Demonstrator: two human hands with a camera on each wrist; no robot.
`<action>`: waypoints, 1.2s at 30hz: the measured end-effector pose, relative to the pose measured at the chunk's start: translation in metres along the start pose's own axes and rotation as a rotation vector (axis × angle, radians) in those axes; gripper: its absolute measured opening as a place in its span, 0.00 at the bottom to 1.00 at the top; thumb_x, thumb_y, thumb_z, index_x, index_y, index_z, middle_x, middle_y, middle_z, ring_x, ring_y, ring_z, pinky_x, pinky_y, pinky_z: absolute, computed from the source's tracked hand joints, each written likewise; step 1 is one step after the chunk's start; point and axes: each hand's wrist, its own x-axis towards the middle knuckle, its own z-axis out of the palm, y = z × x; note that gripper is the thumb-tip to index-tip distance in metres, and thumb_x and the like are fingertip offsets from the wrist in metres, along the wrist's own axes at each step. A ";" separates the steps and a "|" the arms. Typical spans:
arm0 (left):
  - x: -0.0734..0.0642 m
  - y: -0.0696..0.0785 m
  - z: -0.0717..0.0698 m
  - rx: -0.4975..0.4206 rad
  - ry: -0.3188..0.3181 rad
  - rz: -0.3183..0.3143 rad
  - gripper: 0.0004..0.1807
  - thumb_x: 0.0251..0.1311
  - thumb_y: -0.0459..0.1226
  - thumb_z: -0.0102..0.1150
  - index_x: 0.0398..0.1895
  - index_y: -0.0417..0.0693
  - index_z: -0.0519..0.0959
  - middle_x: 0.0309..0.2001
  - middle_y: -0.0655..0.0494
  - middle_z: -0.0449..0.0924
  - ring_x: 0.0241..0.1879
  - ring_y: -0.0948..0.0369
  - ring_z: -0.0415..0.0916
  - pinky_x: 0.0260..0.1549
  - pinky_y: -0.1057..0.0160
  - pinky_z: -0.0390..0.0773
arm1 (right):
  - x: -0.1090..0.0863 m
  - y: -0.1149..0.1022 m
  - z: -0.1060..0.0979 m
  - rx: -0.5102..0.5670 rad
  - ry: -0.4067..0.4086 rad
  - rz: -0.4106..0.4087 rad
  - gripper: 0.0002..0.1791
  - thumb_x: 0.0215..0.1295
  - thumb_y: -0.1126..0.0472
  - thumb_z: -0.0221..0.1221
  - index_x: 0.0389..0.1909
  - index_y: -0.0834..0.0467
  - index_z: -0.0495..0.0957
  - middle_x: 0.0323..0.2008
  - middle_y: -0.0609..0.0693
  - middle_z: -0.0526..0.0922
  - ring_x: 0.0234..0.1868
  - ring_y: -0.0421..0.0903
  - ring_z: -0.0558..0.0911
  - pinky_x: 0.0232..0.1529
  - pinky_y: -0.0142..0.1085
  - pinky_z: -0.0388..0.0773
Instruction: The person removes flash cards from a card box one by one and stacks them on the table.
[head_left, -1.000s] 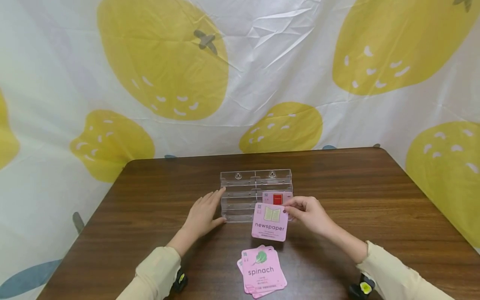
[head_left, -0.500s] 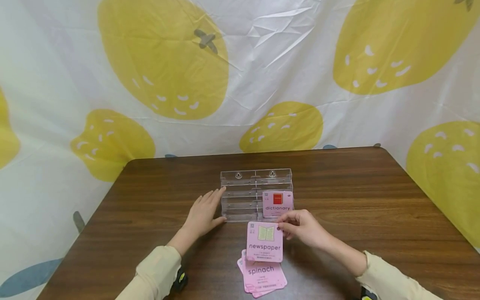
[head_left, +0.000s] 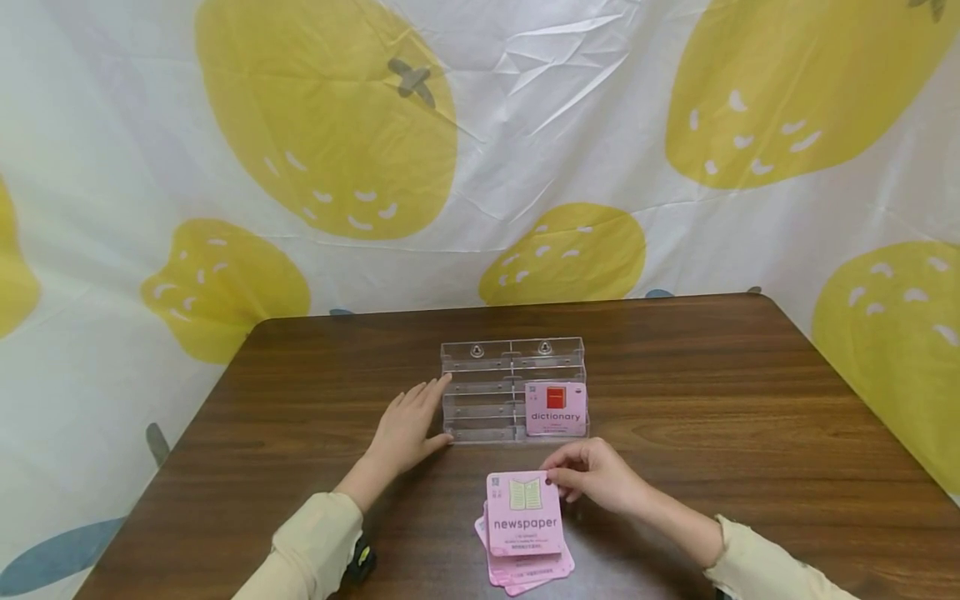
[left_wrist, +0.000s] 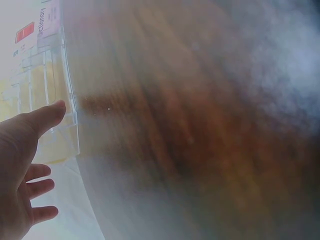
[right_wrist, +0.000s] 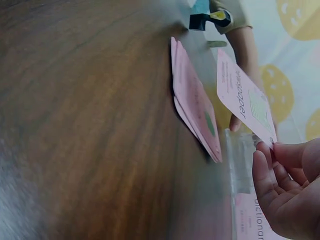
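Observation:
My right hand (head_left: pixel 600 479) pinches a pink newspaper card (head_left: pixel 524 515) by its upper right corner. In the right wrist view that newspaper card (right_wrist: pixel 245 100) hangs above the stack of pink cards (right_wrist: pixel 192 95), apart from it. Fingers extended, my left hand (head_left: pixel 401 427) rests against the left side of a clear plastic rack (head_left: pixel 480 408). The left wrist view has the thumb of that left hand (left_wrist: pixel 22 155) on the rack's edge. A pink dictionary card (head_left: pixel 556 408) stands in the rack's lower right pocket. The spinach card's picture is hidden in the head view.
The rack stands on a dark brown wooden table (head_left: pixel 712 375), with two columns of tiered pockets. Behind the table hangs a white cloth (head_left: pixel 480 167) printed with yellow fruit.
My right hand has carried the newspaper card away from the rack, toward me and slightly left, over the card stack. The dictionary card is now uncovered. My left hand stays put.

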 end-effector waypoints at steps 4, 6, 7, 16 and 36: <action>0.000 0.000 0.000 -0.004 0.000 0.002 0.49 0.46 0.49 0.66 0.69 0.49 0.51 0.62 0.42 0.64 0.61 0.47 0.62 0.57 0.45 0.62 | 0.000 0.004 0.005 0.017 -0.009 0.006 0.08 0.57 0.71 0.55 0.33 0.74 0.78 0.25 0.58 0.80 0.21 0.37 0.76 0.21 0.33 0.78; 0.001 0.000 0.001 -0.005 -0.001 0.005 0.49 0.46 0.49 0.66 0.69 0.48 0.51 0.62 0.42 0.64 0.60 0.47 0.62 0.57 0.45 0.63 | -0.001 0.005 0.007 0.027 -0.010 0.017 0.07 0.57 0.71 0.55 0.33 0.74 0.77 0.24 0.57 0.79 0.21 0.37 0.75 0.20 0.33 0.78; 0.000 0.000 0.001 -0.007 -0.002 0.006 0.49 0.46 0.49 0.66 0.69 0.48 0.51 0.62 0.42 0.65 0.60 0.47 0.62 0.57 0.45 0.63 | -0.001 0.006 0.007 0.031 -0.010 0.025 0.07 0.57 0.72 0.55 0.33 0.74 0.77 0.23 0.56 0.79 0.21 0.37 0.75 0.19 0.32 0.78; -0.001 0.000 0.000 -0.012 0.014 0.010 0.49 0.45 0.49 0.67 0.69 0.49 0.51 0.61 0.41 0.65 0.60 0.47 0.63 0.56 0.45 0.64 | -0.002 0.007 0.013 0.059 -0.040 0.087 0.08 0.58 0.71 0.55 0.33 0.74 0.77 0.22 0.52 0.77 0.20 0.37 0.74 0.18 0.29 0.76; -0.001 -0.001 0.001 -0.023 0.025 0.014 0.49 0.45 0.49 0.67 0.69 0.49 0.52 0.61 0.41 0.66 0.59 0.46 0.63 0.56 0.45 0.64 | -0.002 0.009 0.015 -0.072 -0.014 0.116 0.06 0.54 0.69 0.57 0.30 0.70 0.79 0.18 0.51 0.77 0.18 0.40 0.73 0.14 0.29 0.74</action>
